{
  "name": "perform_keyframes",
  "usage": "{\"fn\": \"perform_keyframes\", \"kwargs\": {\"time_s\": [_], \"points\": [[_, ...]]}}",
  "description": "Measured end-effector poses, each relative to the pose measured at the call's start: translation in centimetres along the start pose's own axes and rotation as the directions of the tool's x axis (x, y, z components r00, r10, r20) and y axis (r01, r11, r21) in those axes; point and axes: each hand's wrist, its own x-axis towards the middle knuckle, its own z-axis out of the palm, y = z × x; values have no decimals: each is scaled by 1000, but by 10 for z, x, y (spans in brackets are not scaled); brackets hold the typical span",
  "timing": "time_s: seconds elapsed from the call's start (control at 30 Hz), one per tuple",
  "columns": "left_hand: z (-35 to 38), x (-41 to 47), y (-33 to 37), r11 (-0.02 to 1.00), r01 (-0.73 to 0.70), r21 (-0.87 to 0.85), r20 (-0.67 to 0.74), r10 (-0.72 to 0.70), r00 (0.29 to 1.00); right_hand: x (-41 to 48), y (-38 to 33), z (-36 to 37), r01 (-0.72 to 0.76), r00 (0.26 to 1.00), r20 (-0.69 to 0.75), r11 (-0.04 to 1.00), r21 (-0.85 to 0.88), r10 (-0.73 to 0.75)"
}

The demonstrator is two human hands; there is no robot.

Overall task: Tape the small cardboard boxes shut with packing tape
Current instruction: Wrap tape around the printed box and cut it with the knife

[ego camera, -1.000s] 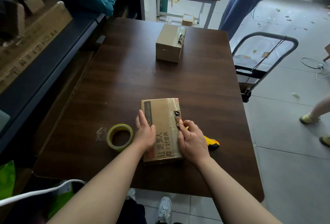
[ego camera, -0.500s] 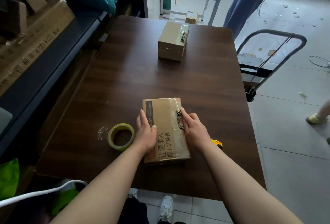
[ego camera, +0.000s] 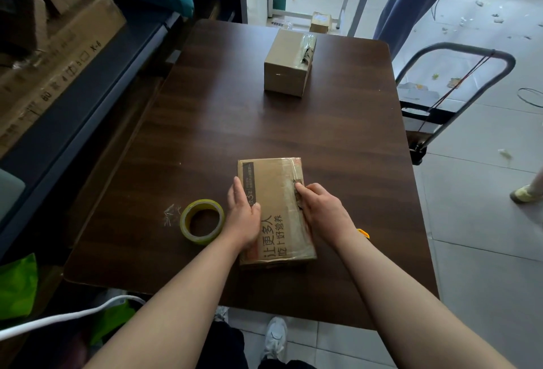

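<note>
Two boxes are on the bench (ego camera: 205,122): near box (ego camera: 276,183), far box (ego camera: 286,74). Also one tape roll (ego camera: 202,221), one cutter (ego camera: 363,233), a left hand (ego camera: 244,216) and a right hand (ego camera: 320,210).

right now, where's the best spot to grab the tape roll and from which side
Pinch the tape roll by its ring wall from above: it lies flat on the table, hole up, so fingers drop inside and the thumb goes outside. Its right edge is nearest the left hand.
</note>
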Motion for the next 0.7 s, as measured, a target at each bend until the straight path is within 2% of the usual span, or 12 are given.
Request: {"fn": "perform_keyframes", "kwargs": {"time_s": [0.07, 0.13, 0.27, 0.47, 0.53, 0.6, 0.7], "points": [[-1, 0, 0, 1000, -1, -6, 5, 1, 1000, -1, -2, 1, -27, 994, -95, 985, 172, 44], [-1, 1, 0, 1000, -6, 6, 1, 6, 1000, 5, -3, 1, -71, 992, -78, 958, 277, 96], [0, 1, -1, 1000, 0, 23, -5, 0, 1000, 14, 0, 3, -83, 996, -5, 981, 178, 85], [0, 1, -2, 1000, -11, 15, -10, 11, 1000, 1, 6, 12, -49, 997, -56, 976, 212, 62], [0, 1, -3, 1000, -8, 9, -8, 8, 1000, -3, 7, 14, -53, 992, -97, 957, 284, 84], [0, 1, -2, 1000, -6, 0, -3, 6, 1000, -8, 7, 16, -99, 974, -137, 885, 455, 180], [0, 0, -1, 1000, -11, 2, -9, 11, 1000, -11, 1, 18, -248, 928, -8, 636, 731, 372]]}}
